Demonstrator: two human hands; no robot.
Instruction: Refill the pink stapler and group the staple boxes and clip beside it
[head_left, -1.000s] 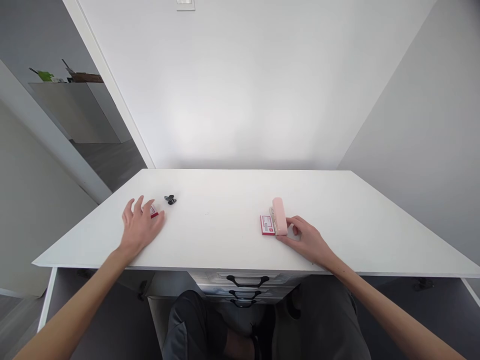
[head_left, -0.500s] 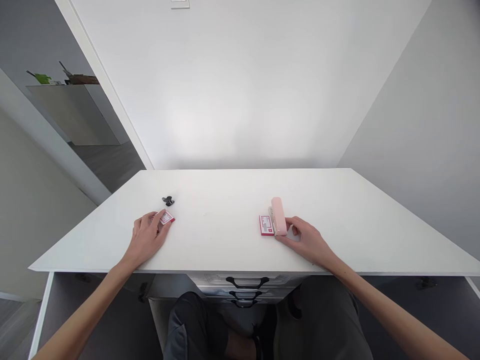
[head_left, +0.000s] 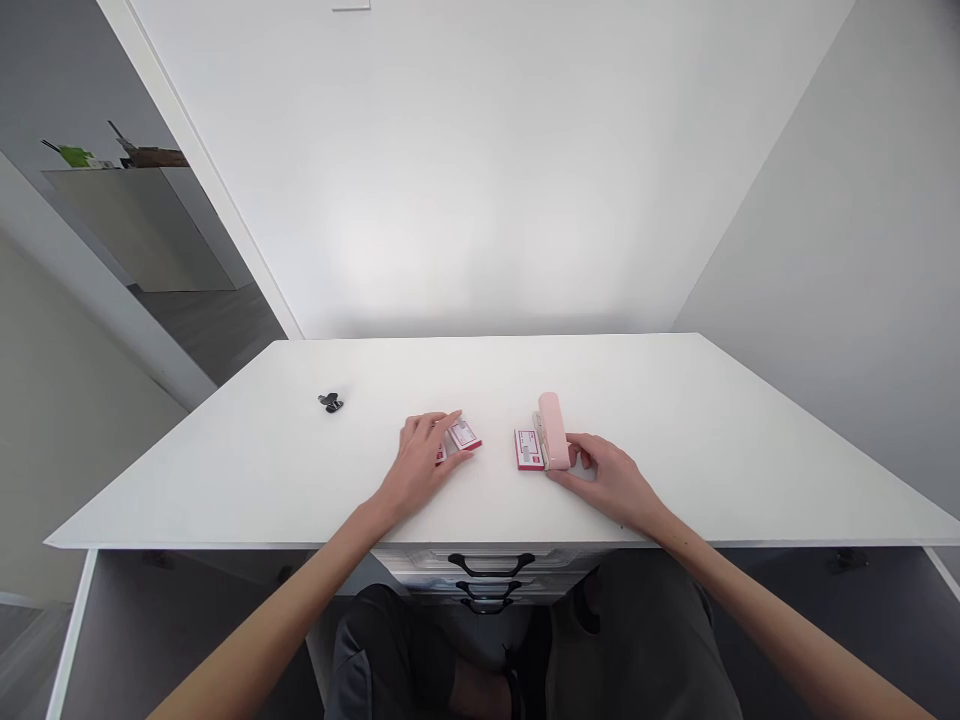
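Three shut drawers (head_left: 487, 570) sat at lower centre of frame under the white desk (head_left: 225, 480); contents hidden. Left hand (head_left: 418, 468), centre: fingertips pinched together on a small red box (head_left: 465, 435) lying on the desk. Right hand (head_left: 606, 478), right of centre: fingers curled about the near end of a pink stapler (head_left: 553, 430), with a second red box (head_left: 528, 449) touching its left side. Both boxes looked closed, contents unseen. Risk judged: so light a pinch could let the box slip or spill. Black clip (head_left: 330, 403) lay farther left, well apart.
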